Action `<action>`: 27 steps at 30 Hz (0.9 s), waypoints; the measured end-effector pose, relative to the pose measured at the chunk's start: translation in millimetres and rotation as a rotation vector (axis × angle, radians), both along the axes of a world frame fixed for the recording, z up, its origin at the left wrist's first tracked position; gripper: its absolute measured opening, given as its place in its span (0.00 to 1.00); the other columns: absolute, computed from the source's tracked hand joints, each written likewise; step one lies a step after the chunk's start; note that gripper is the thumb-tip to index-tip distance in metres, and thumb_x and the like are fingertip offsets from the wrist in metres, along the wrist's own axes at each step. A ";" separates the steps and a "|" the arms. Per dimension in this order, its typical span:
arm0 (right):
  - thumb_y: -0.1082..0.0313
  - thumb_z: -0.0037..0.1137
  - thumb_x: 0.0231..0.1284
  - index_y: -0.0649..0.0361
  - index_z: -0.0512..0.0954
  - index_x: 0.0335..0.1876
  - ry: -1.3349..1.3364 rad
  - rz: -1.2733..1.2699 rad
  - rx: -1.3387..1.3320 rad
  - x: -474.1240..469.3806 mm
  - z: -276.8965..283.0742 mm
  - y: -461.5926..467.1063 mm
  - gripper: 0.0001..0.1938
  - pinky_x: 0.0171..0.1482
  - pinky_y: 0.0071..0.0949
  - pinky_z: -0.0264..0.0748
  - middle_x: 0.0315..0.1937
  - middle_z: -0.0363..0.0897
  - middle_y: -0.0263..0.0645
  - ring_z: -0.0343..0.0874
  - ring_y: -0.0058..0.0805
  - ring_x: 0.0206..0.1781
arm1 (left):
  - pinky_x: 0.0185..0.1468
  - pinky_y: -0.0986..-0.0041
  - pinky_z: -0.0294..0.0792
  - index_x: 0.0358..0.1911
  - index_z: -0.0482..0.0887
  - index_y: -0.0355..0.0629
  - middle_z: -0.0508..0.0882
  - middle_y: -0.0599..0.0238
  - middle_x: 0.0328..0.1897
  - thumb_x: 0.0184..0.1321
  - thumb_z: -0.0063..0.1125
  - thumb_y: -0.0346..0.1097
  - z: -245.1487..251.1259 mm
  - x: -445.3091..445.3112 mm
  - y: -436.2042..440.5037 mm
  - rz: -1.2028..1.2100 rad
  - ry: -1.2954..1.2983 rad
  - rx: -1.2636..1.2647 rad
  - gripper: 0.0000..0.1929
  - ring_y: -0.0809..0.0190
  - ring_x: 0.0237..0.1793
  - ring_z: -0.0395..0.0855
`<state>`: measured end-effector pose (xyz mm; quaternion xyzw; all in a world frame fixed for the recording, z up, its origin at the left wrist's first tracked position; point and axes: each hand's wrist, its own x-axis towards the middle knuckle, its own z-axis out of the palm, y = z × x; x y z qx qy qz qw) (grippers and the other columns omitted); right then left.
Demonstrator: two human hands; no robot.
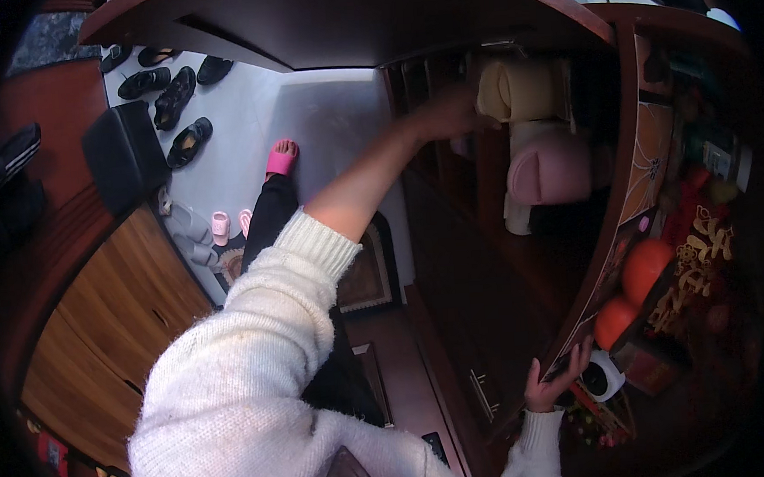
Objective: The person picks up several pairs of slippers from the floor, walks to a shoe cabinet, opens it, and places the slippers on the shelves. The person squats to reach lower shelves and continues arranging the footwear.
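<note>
My left hand point(456, 110), blurred by motion, reaches into the dark wooden cabinet point(502, 264). Its fingers close on the near end of a pair of pale yellow slippers point(530, 88) on the shelf; part of the grip is hidden. Just below them in the view lie pink slippers point(552, 170), with a pale strip-like piece point(517, 220) beside them. Over at the right, my right hand point(558, 378) rests on the edge of the cabinet top point(596, 314), thumb apart from the fingers. A cabinet door point(369, 23) stands swung out across the top of the view.
Several black shoes point(176, 97) and pink child-size slippers point(220, 227) lie on the pale floor. A black stool point(124, 149) stands left, near wood-fronted doors point(112, 333). Two orange-red round objects point(646, 268), a white rounded device point(603, 376) and a red-and-gold decoration point(700, 239) crowd the cabinet top.
</note>
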<state>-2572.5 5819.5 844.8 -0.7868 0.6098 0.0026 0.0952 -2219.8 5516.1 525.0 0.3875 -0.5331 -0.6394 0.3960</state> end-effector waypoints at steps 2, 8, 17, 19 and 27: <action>0.58 0.67 0.72 0.61 0.56 0.85 0.014 0.014 -0.005 0.0 0.5 -0.5 0.43 0.84 0.63 0.49 0.86 0.50 0.64 0.53 0.64 0.86 | 0.67 0.60 0.77 0.80 0.63 0.38 0.85 0.45 0.68 0.64 0.79 0.47 -12.3 -9.1 -7.8 -0.056 0.118 -0.023 0.47 0.49 0.66 0.86; 0.58 0.67 0.71 0.61 0.57 0.85 0.006 0.018 -0.009 2.0 1.1 -2.3 0.43 0.84 0.64 0.50 0.85 0.52 0.65 0.55 0.64 0.85 | 0.70 0.57 0.75 0.81 0.56 0.34 0.80 0.39 0.72 0.67 0.76 0.47 -28.2 -23.5 -33.4 0.076 -0.113 -0.182 0.49 0.43 0.69 0.83; 0.57 0.67 0.71 0.62 0.57 0.85 0.041 0.021 -0.017 5.1 1.2 -1.9 0.43 0.83 0.64 0.50 0.84 0.53 0.66 0.54 0.65 0.85 | 0.72 0.57 0.74 0.76 0.64 0.33 0.81 0.38 0.68 0.59 0.80 0.46 -17.6 -20.4 -53.9 0.165 -0.176 -0.300 0.47 0.42 0.69 0.82; 0.56 0.67 0.72 0.62 0.57 0.85 0.052 0.033 -0.023 3.5 0.1 -3.0 0.43 0.84 0.64 0.50 0.85 0.53 0.66 0.54 0.65 0.86 | 0.71 0.58 0.74 0.74 0.68 0.33 0.82 0.40 0.67 0.58 0.80 0.47 -19.6 -21.1 -59.4 0.167 -0.134 -0.329 0.46 0.43 0.68 0.83; 0.57 0.65 0.74 0.62 0.54 0.86 0.037 0.040 -0.014 5.1 -0.6 -5.2 0.42 0.85 0.65 0.48 0.86 0.51 0.64 0.53 0.64 0.87 | 0.70 0.55 0.75 0.74 0.73 0.39 0.84 0.40 0.69 0.57 0.79 0.50 2.6 -14.2 -47.4 0.164 -0.076 -0.202 0.43 0.41 0.68 0.84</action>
